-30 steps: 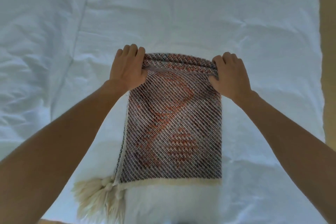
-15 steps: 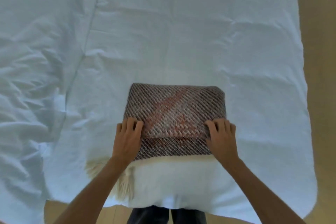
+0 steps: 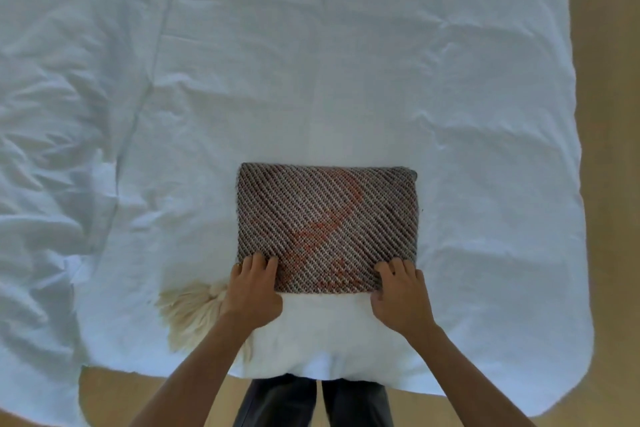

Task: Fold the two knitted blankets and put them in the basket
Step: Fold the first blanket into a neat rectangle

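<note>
L hand (image 3: 254,291) grips the blanket (image 3: 327,218) at its near-left corner, fingers curled over the top layer. R hand (image 3: 400,295) grips the near-right corner the same way, thumb tucked by the edge. Blanket lies flat on the bed (image 3: 311,62) near the person's side, as a compact rectangle w/ a tidy fold along the far edge. Cream tassels (image 3: 188,315) stick out beside the L hand, and a whitish strip shows below the near edge; can't tell if that's a lower layer of the blanket. Progress, as a guess: this one is folded or nearly so, maybe one more fold or just a lift. Left to do: carry it to the basket, then fold and stow the 2nd blanket. Neither basket nor 2nd blanket is in view.
</note>
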`<act>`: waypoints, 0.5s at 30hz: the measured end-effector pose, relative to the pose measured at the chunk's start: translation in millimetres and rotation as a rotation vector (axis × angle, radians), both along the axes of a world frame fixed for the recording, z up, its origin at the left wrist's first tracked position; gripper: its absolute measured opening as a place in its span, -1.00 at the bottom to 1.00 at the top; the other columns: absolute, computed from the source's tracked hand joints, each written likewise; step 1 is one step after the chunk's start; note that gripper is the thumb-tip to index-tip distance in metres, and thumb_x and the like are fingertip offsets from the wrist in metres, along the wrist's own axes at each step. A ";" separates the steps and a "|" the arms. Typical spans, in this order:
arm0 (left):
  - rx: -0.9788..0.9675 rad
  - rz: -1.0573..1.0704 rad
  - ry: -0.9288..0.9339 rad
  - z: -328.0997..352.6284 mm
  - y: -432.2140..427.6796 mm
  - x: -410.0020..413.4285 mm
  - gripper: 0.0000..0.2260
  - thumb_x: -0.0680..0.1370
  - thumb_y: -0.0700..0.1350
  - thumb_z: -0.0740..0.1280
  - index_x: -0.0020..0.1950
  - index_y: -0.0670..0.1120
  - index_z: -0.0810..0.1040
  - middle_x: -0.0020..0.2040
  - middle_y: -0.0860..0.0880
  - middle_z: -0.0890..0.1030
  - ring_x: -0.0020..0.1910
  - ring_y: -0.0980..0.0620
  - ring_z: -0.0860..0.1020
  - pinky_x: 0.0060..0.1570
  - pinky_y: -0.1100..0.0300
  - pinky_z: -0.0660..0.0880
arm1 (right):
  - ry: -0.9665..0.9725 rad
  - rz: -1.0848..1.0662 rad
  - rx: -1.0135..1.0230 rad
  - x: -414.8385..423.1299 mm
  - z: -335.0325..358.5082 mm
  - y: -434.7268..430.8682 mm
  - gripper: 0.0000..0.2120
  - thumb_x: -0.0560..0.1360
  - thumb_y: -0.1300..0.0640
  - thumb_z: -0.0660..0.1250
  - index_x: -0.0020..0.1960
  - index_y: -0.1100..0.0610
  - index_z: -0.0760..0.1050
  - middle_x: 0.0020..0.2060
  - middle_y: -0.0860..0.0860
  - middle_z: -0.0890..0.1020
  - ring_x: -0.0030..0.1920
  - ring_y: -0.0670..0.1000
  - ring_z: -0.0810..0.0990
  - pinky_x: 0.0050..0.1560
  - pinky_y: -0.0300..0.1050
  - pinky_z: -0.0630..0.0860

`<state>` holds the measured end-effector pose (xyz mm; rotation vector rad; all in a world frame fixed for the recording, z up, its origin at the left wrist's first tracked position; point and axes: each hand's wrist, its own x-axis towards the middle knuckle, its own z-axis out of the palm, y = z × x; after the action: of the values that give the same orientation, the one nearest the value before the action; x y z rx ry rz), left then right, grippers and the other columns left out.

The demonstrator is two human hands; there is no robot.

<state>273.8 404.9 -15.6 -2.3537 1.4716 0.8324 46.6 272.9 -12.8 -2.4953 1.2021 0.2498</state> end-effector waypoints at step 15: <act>-0.197 -0.006 -0.132 -89.7 -126.9 -1.3 -0.39 0.58 0.14 -0.30 0.50 -0.21 -0.31 0.53 -0.19 -0.26 0.52 -0.09 -0.27 0.47 -0.02 -0.31 | 0.070 0.131 -0.073 97.6 -96.6 -74.5 -0.39 0.62 -0.12 -0.11 0.53 0.21 -0.13 0.53 0.17 -0.07 0.53 0.10 -0.15 0.49 0.07 -0.26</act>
<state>272.5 278.0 -105.2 -2.4882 1.5684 0.5406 144.2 198.4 -109.4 -2.6532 1.0939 0.3346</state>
